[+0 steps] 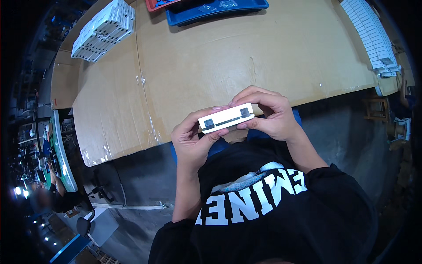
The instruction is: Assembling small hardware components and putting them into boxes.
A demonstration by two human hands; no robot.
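Note:
Between both hands I hold a white rectangular plastic case [225, 116] above the table's near edge. Its long side faces up toward me, with a dark square piece near each end and a dark slot running between them. My left hand [191, 137] grips the left end, thumb below and fingers along the far side. At the other end, my right hand [269, 113] pinches the case the same way, with its index finger bent over the top. Both hands are closed on it. The case's far face is hidden.
A cardboard-covered table [189, 75] spreads ahead. Stacked white plastic parts [104, 31] stand at far left, and rows of small white boxes [370, 35] line the right edge. At the back are a blue tray [215, 12] and a red tray [159, 5]. Another person [61, 196] is at left.

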